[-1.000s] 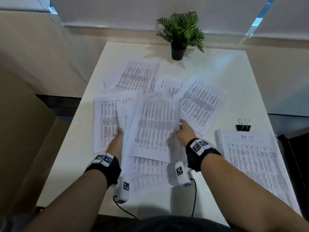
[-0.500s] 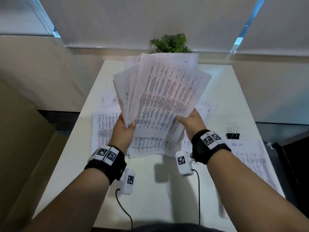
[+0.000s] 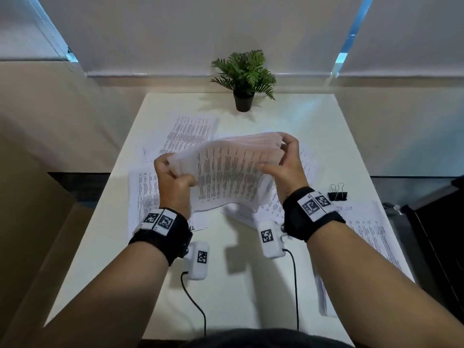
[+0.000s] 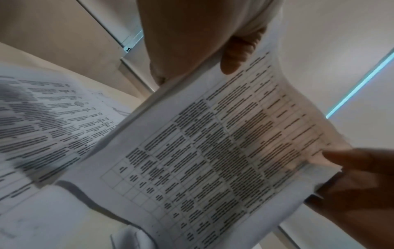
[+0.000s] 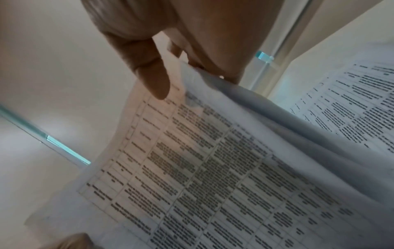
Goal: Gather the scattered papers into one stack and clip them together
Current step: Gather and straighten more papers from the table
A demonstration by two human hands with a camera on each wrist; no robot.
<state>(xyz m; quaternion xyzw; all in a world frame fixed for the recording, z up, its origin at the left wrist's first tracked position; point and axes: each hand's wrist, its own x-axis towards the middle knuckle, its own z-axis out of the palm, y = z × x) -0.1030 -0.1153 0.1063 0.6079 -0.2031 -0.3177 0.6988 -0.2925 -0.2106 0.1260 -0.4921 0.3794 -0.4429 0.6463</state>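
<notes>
My left hand (image 3: 173, 182) grips the left edge of the sheaf of papers (image 3: 231, 174), thumb on top, fingers curled beneath. My right hand (image 3: 288, 164) pinches the far right corner, raised higher, so the sheaf tilts above the desk (image 3: 226, 285). More loose sheets (image 3: 143, 194) lie under it, partly hidden. The binder clip (image 3: 337, 194) sits right, by another stack (image 3: 371, 229). Print is too blurred to read. A potted plant (image 3: 244, 79) stands farthest.
</notes>
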